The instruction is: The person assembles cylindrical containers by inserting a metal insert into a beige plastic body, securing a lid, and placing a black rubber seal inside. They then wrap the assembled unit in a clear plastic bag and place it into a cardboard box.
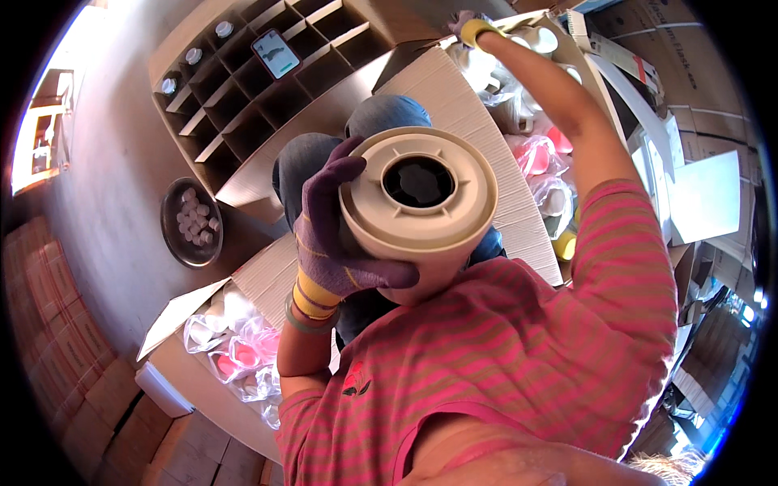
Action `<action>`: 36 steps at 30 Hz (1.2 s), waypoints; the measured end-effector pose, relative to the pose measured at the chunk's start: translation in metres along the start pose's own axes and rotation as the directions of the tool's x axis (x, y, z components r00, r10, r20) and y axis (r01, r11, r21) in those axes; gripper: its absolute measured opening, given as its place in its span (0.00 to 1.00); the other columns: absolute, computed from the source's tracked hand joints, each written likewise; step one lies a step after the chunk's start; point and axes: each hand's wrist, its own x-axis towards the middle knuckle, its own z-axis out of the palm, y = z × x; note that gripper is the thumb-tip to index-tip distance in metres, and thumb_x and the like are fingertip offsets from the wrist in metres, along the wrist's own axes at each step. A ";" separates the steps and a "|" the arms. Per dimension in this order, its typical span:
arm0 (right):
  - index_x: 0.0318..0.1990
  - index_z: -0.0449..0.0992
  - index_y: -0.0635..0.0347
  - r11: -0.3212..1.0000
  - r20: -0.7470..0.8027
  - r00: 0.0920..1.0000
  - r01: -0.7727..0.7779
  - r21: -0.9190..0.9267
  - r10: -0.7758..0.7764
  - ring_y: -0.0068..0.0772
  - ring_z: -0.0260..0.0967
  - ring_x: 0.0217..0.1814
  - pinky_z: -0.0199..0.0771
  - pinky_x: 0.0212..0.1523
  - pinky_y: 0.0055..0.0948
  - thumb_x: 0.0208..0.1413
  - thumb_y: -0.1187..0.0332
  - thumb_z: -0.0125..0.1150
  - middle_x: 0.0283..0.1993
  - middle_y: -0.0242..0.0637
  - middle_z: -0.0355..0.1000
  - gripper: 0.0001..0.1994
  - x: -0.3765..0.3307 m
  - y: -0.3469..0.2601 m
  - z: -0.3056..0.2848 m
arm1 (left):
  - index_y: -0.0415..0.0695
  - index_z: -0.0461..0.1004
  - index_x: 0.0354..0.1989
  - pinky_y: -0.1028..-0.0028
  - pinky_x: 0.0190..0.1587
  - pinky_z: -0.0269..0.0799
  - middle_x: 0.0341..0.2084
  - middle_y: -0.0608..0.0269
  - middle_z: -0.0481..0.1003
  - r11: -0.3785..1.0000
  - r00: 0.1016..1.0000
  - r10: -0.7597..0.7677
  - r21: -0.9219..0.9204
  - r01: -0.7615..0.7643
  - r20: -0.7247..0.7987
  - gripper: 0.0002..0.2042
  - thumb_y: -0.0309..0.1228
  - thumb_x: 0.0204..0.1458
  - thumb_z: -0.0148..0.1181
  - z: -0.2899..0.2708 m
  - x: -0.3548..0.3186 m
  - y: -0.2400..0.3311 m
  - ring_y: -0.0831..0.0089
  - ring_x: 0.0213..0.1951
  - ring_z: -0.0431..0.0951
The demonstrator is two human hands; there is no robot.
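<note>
My left hand [332, 235], in a purple and yellow work glove, is closed around the side of a cream plastic flask body [377, 219]. The flask rests against my lap and shirt, its ribbed round end turned up. A dark round hole [418, 181] sits in the middle of that end. My right arm stretches far to the upper right. There my right hand [474, 28], gloved the same way, is at the far edge of an open carton [587, 77] of white plastic parts [539, 39]. Its fingers are small and partly hidden, so their grip is unclear.
A divided carton [243, 154] ahead holds a phone [276, 55] and several white-capped bottles [224, 29]. Left of it, a metal bowl [172, 231] contains white caps. Near left stands a carton [182, 381] with bagged pink and white parts [243, 352]. Stacked boxes [57, 300] line the left.
</note>
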 end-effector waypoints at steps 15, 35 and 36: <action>0.56 0.74 0.50 0.754 0.786 0.322 0.603 0.261 -0.528 0.41 0.78 0.39 0.76 0.40 0.38 0.55 0.57 0.65 0.37 0.40 0.78 0.21 -0.428 -0.116 -0.072 | 0.37 0.62 0.60 0.58 0.64 0.64 0.61 0.36 0.65 0.995 0.983 -0.079 0.048 0.088 -0.164 0.50 0.61 0.32 0.70 -0.034 -0.025 0.012 0.50 0.62 0.69; 0.37 0.82 0.57 0.728 -0.119 0.731 0.682 0.069 -0.672 0.28 0.76 0.31 0.79 0.35 0.32 0.56 0.65 0.66 0.33 0.37 0.79 0.07 -0.194 -0.151 -0.101 | 0.35 0.64 0.61 0.58 0.66 0.62 0.59 0.41 0.68 0.898 0.976 -0.195 -0.382 0.218 0.098 0.41 0.66 0.58 0.45 -0.074 0.044 -0.031 0.53 0.62 0.69; 0.39 0.82 0.57 0.488 -0.238 0.554 0.825 0.287 -0.798 0.28 0.76 0.36 0.79 0.39 0.31 0.53 0.68 0.69 0.36 0.35 0.78 0.07 -0.185 -0.144 -0.085 | 0.35 0.64 0.61 0.57 0.66 0.63 0.58 0.43 0.69 0.799 0.948 -0.308 -0.521 0.300 0.074 0.38 0.62 0.61 0.44 -0.083 0.060 -0.032 0.55 0.61 0.70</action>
